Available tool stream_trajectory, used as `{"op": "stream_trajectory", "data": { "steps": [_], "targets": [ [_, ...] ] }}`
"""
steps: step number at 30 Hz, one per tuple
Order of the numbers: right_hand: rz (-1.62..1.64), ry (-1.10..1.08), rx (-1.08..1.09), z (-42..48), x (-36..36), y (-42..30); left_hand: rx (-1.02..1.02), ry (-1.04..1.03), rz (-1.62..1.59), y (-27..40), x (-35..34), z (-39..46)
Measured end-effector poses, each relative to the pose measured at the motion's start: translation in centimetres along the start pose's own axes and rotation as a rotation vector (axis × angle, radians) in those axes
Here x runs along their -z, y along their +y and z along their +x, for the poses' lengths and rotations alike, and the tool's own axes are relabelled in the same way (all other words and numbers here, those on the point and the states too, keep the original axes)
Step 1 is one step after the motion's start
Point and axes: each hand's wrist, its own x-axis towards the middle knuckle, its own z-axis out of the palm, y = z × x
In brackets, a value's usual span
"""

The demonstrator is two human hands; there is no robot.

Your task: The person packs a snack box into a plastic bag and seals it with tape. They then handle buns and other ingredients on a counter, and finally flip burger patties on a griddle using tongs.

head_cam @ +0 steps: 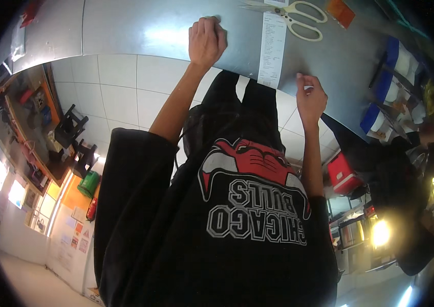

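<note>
My left hand (206, 41) rests on the metal table (132, 30) with its fingers curled in; nothing shows in it. At the table's near edge, my right hand (311, 96) has thumb and fingers bent together around a small pale patch, which may be an object or just a gap. Between the hands lies a long printed paper slip (272, 51), its lower end by the edge. White-handled scissors (285, 17) lie across the slip's upper part, blades pointing left. An orange packet (340, 13) is right of the scissors.
At the right, a blue-edged container (391, 57) holds white items, beside a person in dark clothes (397, 180) whose hand is near it. A red box (341, 174) is below the table at right. Black stools (72, 126) and a green bin (88, 184) are at left.
</note>
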Motion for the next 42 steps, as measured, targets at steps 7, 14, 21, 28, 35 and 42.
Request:
{"op": "stream_trajectory", "data": {
  "steps": [7, 14, 21, 28, 35, 42],
  "targets": [
    [0.714, -0.37, 0.97, -8.8, 9.7, -22.1, 0.004, -0.04, -0.084, 0.0, -0.6, 0.8],
    [0.682, -0.478, 1.288, -9.2, 10.8, -22.3, 0.026, -0.076, -0.034, 0.7, 0.1, 1.0],
    [0.745, -0.53, 1.349, -8.1, 16.5, -19.3, -0.061, -0.008, -0.004, 0.4, -0.5, 1.0],
    [0.912, -1.283, 0.692, -1.1, 20.6, -11.8, 0.028, -0.015, 0.01, 0.8, 0.1, 0.3],
    [0.399, 0.215, 0.097, 2.3, 0.0, -0.5, 0.008, -0.017, 0.031, 0.0, -0.2, 0.3],
    [0.023, 0.444, 0.423, 4.1, -5.4, 6.7, -0.017, -0.002, 0.039, 0.0, -0.5, 0.2]
  ]
}}
